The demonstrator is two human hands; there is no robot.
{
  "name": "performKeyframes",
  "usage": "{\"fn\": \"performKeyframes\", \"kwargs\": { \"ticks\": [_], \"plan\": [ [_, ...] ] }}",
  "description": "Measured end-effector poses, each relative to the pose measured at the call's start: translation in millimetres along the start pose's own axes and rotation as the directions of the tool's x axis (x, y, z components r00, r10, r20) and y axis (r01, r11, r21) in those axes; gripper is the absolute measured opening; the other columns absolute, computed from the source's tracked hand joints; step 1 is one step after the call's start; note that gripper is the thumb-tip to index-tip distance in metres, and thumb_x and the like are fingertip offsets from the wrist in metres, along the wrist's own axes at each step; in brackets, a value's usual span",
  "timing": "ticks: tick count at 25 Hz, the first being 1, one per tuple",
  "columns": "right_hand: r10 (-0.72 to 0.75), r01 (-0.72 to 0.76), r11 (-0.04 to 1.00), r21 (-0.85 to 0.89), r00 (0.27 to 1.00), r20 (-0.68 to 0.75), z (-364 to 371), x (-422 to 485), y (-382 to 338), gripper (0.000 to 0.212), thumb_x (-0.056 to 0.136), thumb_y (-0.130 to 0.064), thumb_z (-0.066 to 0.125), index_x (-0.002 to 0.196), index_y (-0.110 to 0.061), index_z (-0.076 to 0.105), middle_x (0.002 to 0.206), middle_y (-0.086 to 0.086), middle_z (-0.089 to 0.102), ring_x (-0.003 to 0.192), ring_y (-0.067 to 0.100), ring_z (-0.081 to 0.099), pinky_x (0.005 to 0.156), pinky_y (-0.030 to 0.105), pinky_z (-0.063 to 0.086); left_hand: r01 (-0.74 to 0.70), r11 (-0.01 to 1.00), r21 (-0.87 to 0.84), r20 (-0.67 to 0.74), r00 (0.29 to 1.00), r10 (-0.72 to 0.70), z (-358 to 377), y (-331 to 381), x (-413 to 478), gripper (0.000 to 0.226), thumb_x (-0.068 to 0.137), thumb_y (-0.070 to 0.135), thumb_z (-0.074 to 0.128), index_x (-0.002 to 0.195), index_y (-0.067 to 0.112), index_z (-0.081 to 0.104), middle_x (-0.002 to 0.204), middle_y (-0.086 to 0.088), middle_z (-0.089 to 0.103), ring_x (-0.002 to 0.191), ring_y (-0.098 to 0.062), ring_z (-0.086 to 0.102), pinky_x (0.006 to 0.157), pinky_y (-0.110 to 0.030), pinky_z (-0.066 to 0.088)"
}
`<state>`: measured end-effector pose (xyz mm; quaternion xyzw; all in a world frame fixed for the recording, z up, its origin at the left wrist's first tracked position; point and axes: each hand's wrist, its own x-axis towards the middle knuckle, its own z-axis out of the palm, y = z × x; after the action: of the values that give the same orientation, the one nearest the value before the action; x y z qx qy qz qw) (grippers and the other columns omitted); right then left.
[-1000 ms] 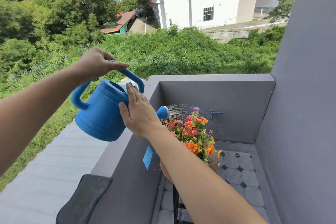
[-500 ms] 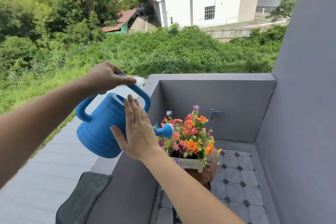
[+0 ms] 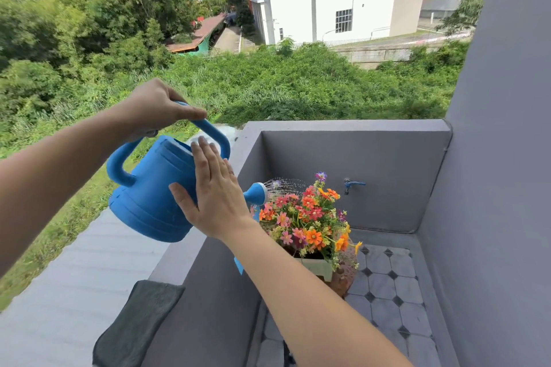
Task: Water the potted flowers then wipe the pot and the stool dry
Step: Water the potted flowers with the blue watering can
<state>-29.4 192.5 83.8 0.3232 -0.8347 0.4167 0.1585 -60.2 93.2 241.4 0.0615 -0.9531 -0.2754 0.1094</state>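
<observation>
Potted flowers [image 3: 310, 217] — a bright bunch of orange, pink and purple blooms in a pale square pot set in a brown one — stand low in the grey walled corner, just under the rose of my blue plastic watering can [image 3: 155, 191]. My left hand [image 3: 155, 107] has its fingers wrapped tight round the top handle; my right hand [image 3: 217, 202] lies flat against the can's side, fingers straight and close together, steadying rather than gripping. Water sprays in fine threads over the blooms, so I judge the watering is under way and not finished. Wiping the pot and stool is all still to do — the dark grey folded cloth [image 3: 140, 322] lies untouched on the grey ledge [image 3: 176, 262]. I can't make out the stool beneath the pot. Half a second ago the can sat more level and no spray showed; now it is tipped forward and pouring again.
</observation>
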Motion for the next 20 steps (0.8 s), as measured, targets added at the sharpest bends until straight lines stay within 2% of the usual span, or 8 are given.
{"fn": "performKeyframes", "kwargs": {
  "ticks": [5, 11, 16, 20],
  "plan": [
    [0.003, -0.004, 0.998, 0.063, 1.000, 0.008, 7, -27, -13, 0.076, 0.097, -0.044, 0.041, 0.153, -0.010, 0.003, 0.163, 0.007, 0.001, 0.150, 0.021, -0.004, 0.122, 0.040, 0.001, 0.037, 0.999, 0.036, 0.135, 0.990, -0.041, 2, -3, -13, 0.035, 0.066, 0.041, 0.079, 0.078, 0.009, 0.074, 0.040, -0.001, 0.025, 0.034, -0.014, 0.020, 0.041, -0.019, 0.022],
    [0.025, -0.019, 0.999, 0.040, 0.985, -0.170, -5, -46, -24, 0.067, 0.092, -0.049, 0.031, 0.147, -0.028, -0.001, 0.163, 0.007, 0.004, 0.149, 0.021, -0.006, 0.120, 0.037, -0.001, -0.001, 0.999, -0.044, 0.226, 0.974, 0.010, 3, 26, -28, 0.035, 0.067, 0.036, 0.079, 0.079, 0.004, 0.073, 0.035, 0.000, 0.026, 0.028, -0.012, 0.019, 0.033, -0.014, 0.019],
    [0.004, -0.010, 1.000, -0.026, 0.971, -0.240, -20, -43, -16, 0.069, 0.091, -0.049, 0.033, 0.149, -0.022, 0.005, 0.162, 0.008, 0.010, 0.149, 0.024, -0.002, 0.120, 0.041, 0.003, -0.033, 0.995, -0.091, 0.174, 0.983, 0.049, 3, 40, -33, 0.033, 0.070, 0.036, 0.077, 0.082, 0.005, 0.073, 0.034, 0.003, 0.028, 0.027, -0.011, 0.020, 0.032, -0.015, 0.020],
    [0.012, -0.017, 1.000, -0.023, 0.984, -0.177, -23, -37, -14, 0.076, 0.090, -0.051, 0.031, 0.152, -0.013, 0.008, 0.163, 0.006, 0.007, 0.149, 0.022, -0.003, 0.120, 0.040, -0.001, -0.027, 0.996, -0.087, 0.126, 0.991, 0.038, -3, 37, -35, 0.036, 0.068, 0.039, 0.078, 0.083, 0.007, 0.073, 0.040, -0.001, 0.031, 0.030, -0.013, 0.022, 0.033, -0.016, 0.022]
  ]
}}
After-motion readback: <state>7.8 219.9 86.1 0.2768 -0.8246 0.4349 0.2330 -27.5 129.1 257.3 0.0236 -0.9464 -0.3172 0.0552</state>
